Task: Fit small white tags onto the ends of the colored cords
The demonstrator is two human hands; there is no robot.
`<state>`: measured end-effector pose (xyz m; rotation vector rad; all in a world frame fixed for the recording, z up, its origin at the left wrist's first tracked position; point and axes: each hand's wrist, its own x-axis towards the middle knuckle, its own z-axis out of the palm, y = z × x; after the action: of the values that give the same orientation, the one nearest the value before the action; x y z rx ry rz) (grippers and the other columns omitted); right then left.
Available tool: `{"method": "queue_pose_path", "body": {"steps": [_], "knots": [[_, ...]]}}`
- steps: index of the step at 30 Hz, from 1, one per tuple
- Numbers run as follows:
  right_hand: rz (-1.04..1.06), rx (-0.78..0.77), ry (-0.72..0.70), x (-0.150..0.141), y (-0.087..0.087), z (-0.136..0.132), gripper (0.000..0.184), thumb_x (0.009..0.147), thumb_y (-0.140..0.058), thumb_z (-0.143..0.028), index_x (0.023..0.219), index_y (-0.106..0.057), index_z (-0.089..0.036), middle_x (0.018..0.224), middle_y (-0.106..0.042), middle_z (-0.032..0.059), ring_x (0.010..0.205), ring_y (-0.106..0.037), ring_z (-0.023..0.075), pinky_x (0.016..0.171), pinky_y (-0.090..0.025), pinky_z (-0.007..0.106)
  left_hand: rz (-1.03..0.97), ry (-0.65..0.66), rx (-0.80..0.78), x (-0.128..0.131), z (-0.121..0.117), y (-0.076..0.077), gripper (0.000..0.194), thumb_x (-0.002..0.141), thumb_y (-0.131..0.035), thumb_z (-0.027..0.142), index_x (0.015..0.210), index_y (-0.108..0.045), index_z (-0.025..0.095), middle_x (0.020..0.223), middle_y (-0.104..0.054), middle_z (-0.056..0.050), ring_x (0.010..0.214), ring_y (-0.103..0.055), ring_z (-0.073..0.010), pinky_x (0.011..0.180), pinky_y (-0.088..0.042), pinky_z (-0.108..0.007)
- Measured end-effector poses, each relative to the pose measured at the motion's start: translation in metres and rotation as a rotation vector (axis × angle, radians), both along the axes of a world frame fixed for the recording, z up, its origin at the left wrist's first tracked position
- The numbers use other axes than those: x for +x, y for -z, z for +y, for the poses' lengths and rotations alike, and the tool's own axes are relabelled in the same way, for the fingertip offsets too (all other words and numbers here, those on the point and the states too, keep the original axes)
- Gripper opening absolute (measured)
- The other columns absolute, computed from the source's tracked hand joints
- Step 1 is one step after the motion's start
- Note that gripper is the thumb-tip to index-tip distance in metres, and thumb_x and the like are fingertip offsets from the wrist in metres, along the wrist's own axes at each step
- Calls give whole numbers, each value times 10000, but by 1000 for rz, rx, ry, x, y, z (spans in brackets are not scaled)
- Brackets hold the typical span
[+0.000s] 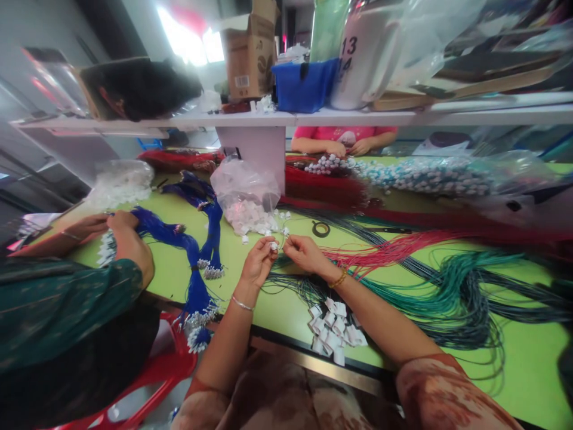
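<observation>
My left hand (258, 263) pinches a small white plastic connector (273, 245) between thumb and fingers, above the green table (244, 304). Close beside it on the right, my right hand (306, 253) is closed in a pinch on a thin wire, whose end is too small to make out. Under my right forearm lie bundles of dark wires (308, 289) and a pile of wires with white connector ends (332, 329). Just beyond my hands, loose white connectors (253, 221) spill from a clear plastic bag (245, 179).
Red wires (385, 251) and green wires (441, 283) stretch rightward. A roll of black tape (321, 229) lies behind my right hand. At left, a co-worker's hands (120, 222) work by blue wires (168, 233). Another person (344, 140) sits opposite, below a shelf (250, 119) holding a blue bin (304, 86).
</observation>
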<state>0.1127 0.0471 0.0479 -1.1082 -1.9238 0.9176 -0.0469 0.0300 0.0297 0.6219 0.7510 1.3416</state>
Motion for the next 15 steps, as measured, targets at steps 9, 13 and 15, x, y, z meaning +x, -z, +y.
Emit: {"method": "queue_pose_path", "body": {"steps": [9,13,15], "knots": [[-216,270,2,4,0,-4,99,769,-498,-209,696,-537,-156,654,-542,13,596,-425,109,573,-289,226,170,-81,17,7,-2,6,317,618,-814,292,832,-654,122,678,-608,3,577,-519,-55,561,-408,-176],[-198,261,-7,3,7,-3,109,788,-489,-196,692,-526,-159,641,-542,14,586,-421,110,568,-292,224,234,-149,4,11,-2,12,305,618,-807,312,803,-652,124,642,-595,13,548,-507,-52,536,-382,-178],[-152,211,-5,2,10,-1,126,793,-502,-212,679,-522,-160,626,-540,4,571,-419,103,559,-295,217,226,-142,3,13,-2,14,293,621,-803,300,802,-651,127,651,-600,10,554,-512,-55,551,-391,-186]]}}
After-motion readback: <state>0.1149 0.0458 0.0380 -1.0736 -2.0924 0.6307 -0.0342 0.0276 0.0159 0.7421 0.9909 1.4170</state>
